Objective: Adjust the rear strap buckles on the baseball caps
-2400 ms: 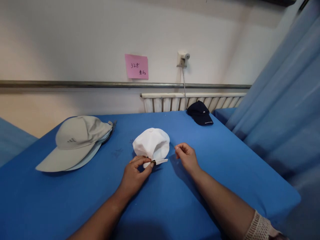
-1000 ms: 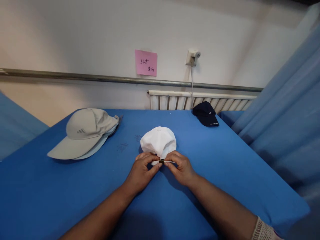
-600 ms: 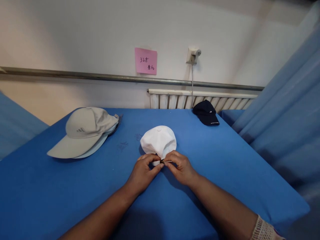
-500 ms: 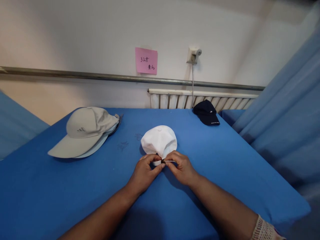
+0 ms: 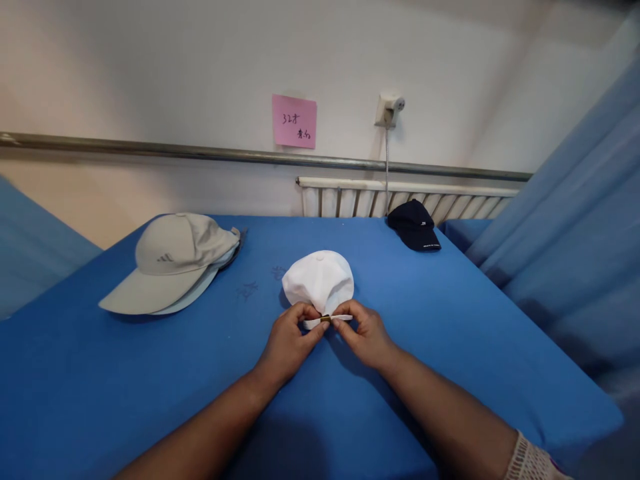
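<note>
A white cap (image 5: pixel 319 279) lies on the blue-covered table with its back strap toward me. My left hand (image 5: pixel 290 337) pinches the strap (image 5: pixel 311 324) just left of its brass-coloured buckle (image 5: pixel 325 319). On the other side, my right hand (image 5: pixel 367 335) pinches the strap's end between thumb and forefinger. Both thumbs are close to the buckle. The cap's crown is partly caved in above the strap; its brim is hidden from view.
At the left lies a stack of caps, a light grey cap (image 5: pixel 170 257) on top. A navy cap (image 5: pixel 414 225) sits near the far right corner of the blue table (image 5: pixel 225 400). Behind are a radiator (image 5: pixel 345 199), a metal rail (image 5: pixel 200 151) and a plugged socket (image 5: pixel 387 111). A blue curtain (image 5: pixel 575 220) hangs at right.
My right hand, apart from the cap at first, has come in and taken hold of the strap. The buckle, darker and partly covered moments ago, now faces up. The view has shifted slightly.
</note>
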`<state>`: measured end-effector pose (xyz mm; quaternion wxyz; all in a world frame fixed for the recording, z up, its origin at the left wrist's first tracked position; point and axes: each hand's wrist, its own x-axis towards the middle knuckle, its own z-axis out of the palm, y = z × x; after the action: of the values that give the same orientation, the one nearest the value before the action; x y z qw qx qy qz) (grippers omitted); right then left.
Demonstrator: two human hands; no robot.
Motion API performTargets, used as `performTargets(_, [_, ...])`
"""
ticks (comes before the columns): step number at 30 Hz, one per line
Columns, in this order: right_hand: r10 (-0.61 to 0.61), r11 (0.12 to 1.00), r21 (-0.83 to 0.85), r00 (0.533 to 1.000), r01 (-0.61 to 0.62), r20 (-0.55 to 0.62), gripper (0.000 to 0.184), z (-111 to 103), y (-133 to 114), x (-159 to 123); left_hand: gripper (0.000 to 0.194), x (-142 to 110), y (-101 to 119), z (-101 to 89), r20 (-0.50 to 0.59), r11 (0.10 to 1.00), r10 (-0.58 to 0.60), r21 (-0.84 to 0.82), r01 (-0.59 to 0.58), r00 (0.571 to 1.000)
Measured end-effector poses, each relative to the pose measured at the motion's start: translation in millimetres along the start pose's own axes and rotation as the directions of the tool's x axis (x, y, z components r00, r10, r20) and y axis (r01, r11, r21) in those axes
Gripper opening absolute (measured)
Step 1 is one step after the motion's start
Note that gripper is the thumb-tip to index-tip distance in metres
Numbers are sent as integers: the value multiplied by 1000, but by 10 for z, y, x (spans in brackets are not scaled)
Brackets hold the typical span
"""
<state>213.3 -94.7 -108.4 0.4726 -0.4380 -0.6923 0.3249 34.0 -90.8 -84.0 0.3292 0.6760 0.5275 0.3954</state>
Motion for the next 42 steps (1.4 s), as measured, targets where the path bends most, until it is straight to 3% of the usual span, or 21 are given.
performTargets(10, [32,996,-87,997,-26,65,10,-39,2,15,17,0,24,-15,-11,999,-35,-10,35,999])
performTargets(29, [-44,992,-117,999,46,25,5,-11,53,0,19,11,65,-45,-89,1000,-25,-12,24,996])
performTargets(33, [-190,965,-193,980,177,-52,25,-48,23,3,20,33,61,-58,-104,999,-38,-36,35,994])
performTargets(36, [-360,880,-329,933,343,8,39,-62,-36,0,22,38,72,-86,-104,997,-48,-71,40,993])
performTargets(42, [-508,728,-485,856,484,92,25,34,-95,47,21,-4,113,-118,-51,990,-53,-131,46,997])
